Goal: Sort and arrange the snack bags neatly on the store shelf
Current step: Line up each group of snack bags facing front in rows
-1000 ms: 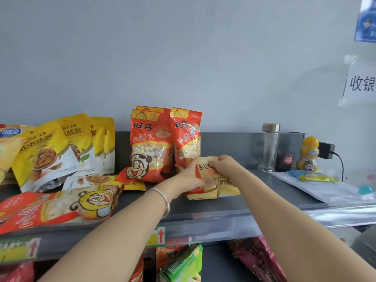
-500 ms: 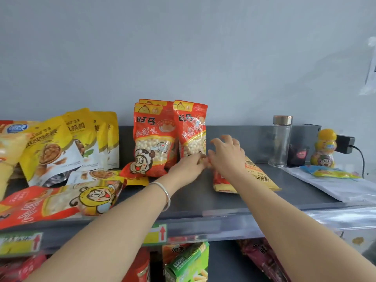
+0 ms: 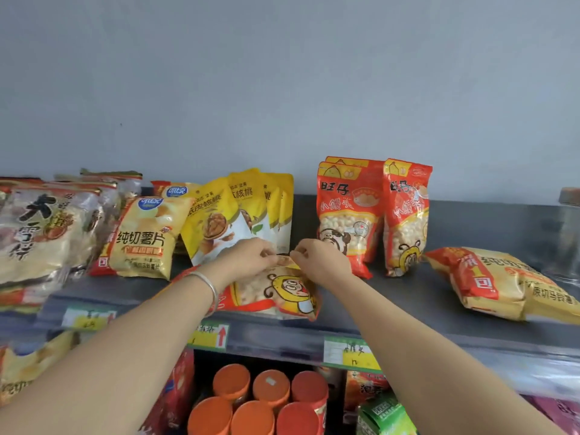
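Both hands have left the gold crisp bag [image 3: 502, 284], lying at the right, for the red-and-yellow snack bag [image 3: 282, 293] flat at the front of the shelf [image 3: 392, 312]. The left hand [image 3: 248, 259] and right hand [image 3: 317, 262] pinch its far seam with curled fingers. It is probably light, slippery film over loose puffs, best lifted by that stiffer seam. Matching glossy red bags [image 3: 348, 215] stand behind.
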Demonstrator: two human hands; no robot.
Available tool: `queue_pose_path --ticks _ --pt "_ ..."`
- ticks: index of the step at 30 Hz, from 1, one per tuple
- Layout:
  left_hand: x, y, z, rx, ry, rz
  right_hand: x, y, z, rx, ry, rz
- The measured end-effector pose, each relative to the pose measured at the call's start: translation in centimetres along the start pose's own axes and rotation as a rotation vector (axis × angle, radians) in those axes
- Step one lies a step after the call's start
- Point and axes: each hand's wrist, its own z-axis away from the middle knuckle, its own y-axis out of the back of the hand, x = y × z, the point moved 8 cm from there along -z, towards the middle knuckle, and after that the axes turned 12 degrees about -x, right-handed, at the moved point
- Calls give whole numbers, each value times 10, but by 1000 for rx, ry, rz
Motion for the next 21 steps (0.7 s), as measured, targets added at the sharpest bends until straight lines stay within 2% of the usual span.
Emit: queue_pose_path --ticks 6,11,17,21 --pt "-39 -9 16 -8 -8 61 -32 -25 -16 -219 -55 107" --pt "-48 -14 16 68 12 71 -61 -43 -24 -394 -31 169" --pt "-49 -13 23 114 23 87 -69 -53 -21 -436 -46 188" --pt "-45 -9 31 173 57 -14 -64 -55 -20 -431 -79 179"
